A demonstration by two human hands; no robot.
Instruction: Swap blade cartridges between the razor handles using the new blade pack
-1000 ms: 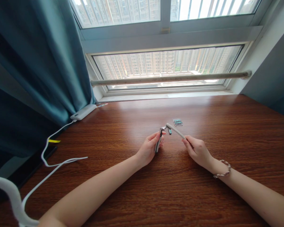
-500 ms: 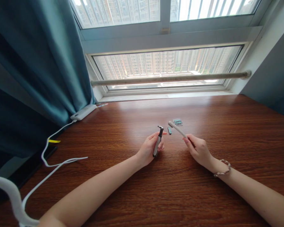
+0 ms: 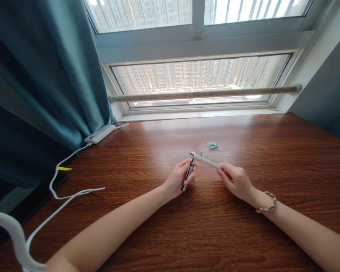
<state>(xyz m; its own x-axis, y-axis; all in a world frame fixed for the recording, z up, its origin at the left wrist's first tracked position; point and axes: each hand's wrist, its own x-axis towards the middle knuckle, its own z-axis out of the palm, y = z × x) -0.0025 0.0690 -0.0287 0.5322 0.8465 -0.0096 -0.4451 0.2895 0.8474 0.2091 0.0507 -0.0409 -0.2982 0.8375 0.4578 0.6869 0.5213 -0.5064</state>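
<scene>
Snugly in both hands [image 3: 176, 180] [image 3: 238, 181]: slim two-tone razor handle [image 3: 189, 173] left, smooth pale rod [image 3: 207, 161] right.

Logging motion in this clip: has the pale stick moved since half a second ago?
Yes: the pale stick has its tip farther left of the small clear case.

Small green-and-black plastic cartridge [image 3: 203, 154] is partly hidden behind slim white stick [image 3: 208, 162]; thick white curved tube [image 3: 15, 232] is cut by left edge.
</scene>
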